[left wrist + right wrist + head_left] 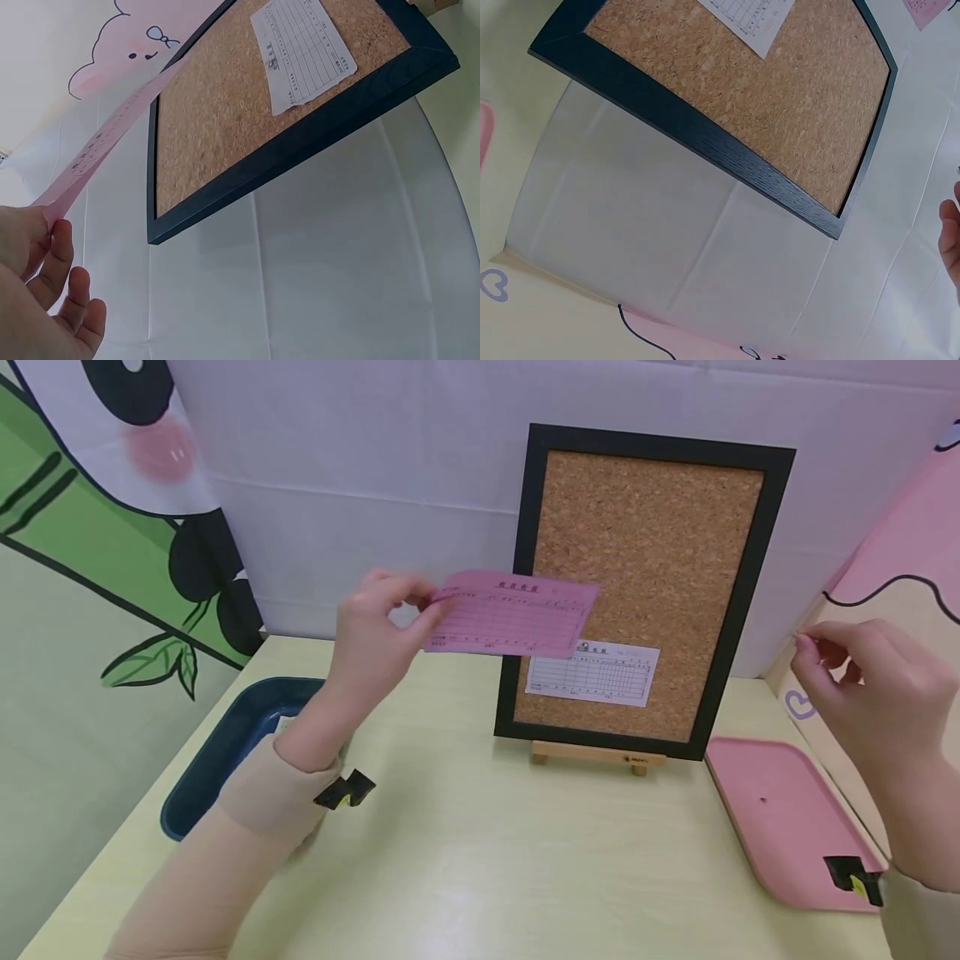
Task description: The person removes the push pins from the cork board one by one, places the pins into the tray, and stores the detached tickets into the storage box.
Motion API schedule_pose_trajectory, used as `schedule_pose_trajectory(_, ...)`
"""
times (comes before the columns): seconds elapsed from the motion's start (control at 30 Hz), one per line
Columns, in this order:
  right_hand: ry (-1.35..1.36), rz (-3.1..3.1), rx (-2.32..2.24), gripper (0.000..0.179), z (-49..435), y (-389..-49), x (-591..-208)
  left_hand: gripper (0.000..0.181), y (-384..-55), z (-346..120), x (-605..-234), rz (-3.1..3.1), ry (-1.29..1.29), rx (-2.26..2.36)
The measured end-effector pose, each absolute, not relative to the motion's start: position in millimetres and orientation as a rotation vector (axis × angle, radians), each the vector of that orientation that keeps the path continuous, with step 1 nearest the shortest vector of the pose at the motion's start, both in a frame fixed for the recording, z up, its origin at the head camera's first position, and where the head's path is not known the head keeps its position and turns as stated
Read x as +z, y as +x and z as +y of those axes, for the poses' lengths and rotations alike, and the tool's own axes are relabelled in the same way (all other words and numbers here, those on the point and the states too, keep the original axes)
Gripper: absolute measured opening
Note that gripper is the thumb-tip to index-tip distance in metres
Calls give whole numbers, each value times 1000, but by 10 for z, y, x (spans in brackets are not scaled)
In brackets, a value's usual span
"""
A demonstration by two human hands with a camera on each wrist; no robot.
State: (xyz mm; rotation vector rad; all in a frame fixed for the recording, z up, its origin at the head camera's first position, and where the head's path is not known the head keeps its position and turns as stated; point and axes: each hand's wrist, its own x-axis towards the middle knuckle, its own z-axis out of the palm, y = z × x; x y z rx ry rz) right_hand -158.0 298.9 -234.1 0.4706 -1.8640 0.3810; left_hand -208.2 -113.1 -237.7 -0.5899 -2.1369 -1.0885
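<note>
pink slip: the pink slip [517, 622], with printed lines, is in the air before the left part of the cork board [652, 552]; in the head view it overlaps the white slip [611, 678].
left hand: the left hand [371, 631] pinches the slip's left end between thumb and fingers.
right hand: the right hand [888, 685] is well apart from the board, thumb and forefinger together; if they pinch something tiny, i cannot tell.
board: it stands on a wooden stand [592, 754], with the white slip on its lower part.
trays: the blue tray [213, 764] is partly hidden by the left forearm; the pink tray [795, 839] is at right.
</note>
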Motion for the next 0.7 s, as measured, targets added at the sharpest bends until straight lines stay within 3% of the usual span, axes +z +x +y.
schedule_pose_trajectory(0.27, 442, -1985, 347, 44, 3129, -1471, -2411, 13, -1992, -1395, -2371, -2175, -532, -1049)
schedule_pose_trajectory(0.5, 367, -2141, 328, 23, 3316, -1430, -2534, 15, -1937, -1617, -2377, -2207, -439, -1031)
schedule_pose_trajectory(0.7, 354, -2201, 276, 22, 3434, -1399, -2620, 18, -1936, -1841, -2416, -2227, -355, -1026)
